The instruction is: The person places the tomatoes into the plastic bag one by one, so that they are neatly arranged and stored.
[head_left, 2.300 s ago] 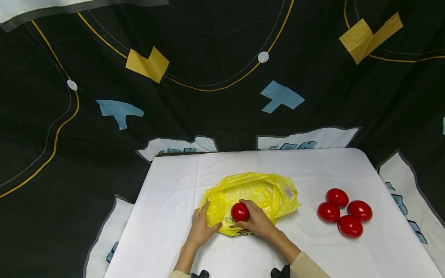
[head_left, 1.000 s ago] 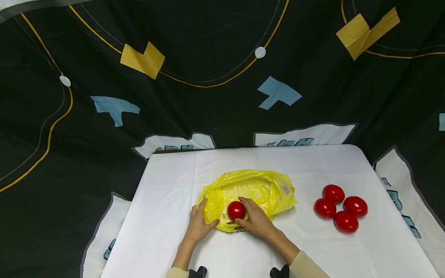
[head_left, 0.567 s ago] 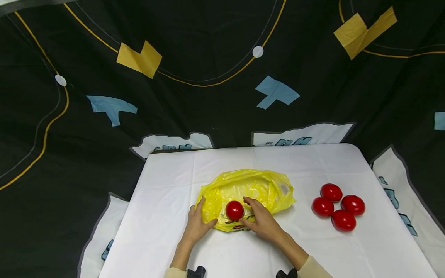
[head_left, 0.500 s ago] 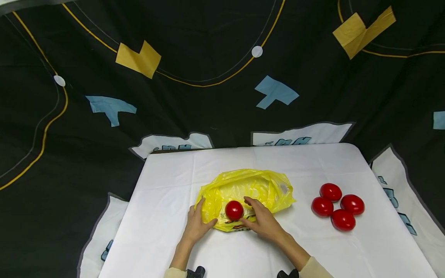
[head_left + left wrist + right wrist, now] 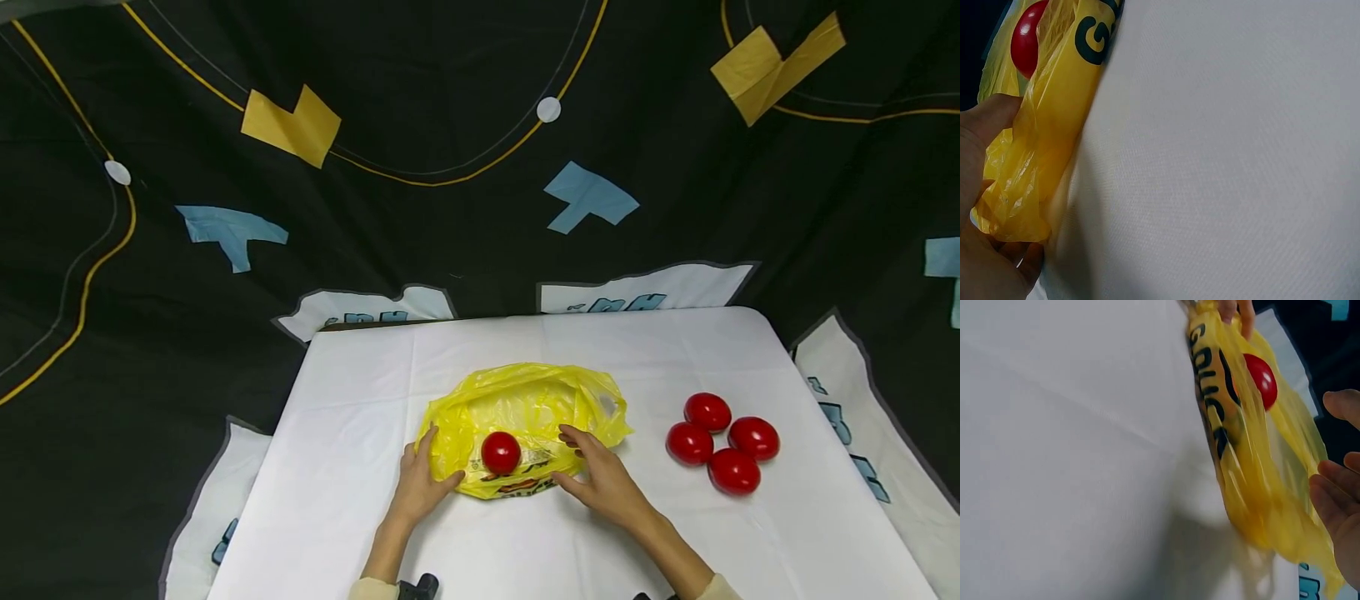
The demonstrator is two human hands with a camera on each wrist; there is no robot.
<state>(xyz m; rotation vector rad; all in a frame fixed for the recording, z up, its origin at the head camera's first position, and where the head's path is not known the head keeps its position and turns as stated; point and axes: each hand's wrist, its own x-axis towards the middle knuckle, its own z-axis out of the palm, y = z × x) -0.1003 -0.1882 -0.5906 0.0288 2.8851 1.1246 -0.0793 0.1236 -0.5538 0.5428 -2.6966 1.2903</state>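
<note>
A yellow plastic bag [image 5: 525, 375] lies on the white-covered table with its mouth spread open. Inside its near part rests a glossy red egg [image 5: 501, 453], also visible through the opening in the right wrist view. At the bag's left end, my left hand [image 5: 420, 483] holds the plastic; in the left wrist view the thumb [image 5: 1000, 112] is against the near side and fingers curl round the end. My right hand [image 5: 603, 479] is apart from the egg, over the bag's right part, with thumb and fingers spread and nothing between them.
Several more red eggs [image 5: 733, 472] sit in a cluster on the right side of the table [image 5: 360, 400]. A black cloth backdrop [image 5: 420, 242] with yellow and blue shapes hangs behind the far edge.
My right hand has let go of the red egg inside the bag and moved off to the right. The left hand stays at the bag's left end. The head view has shifted slightly.
</note>
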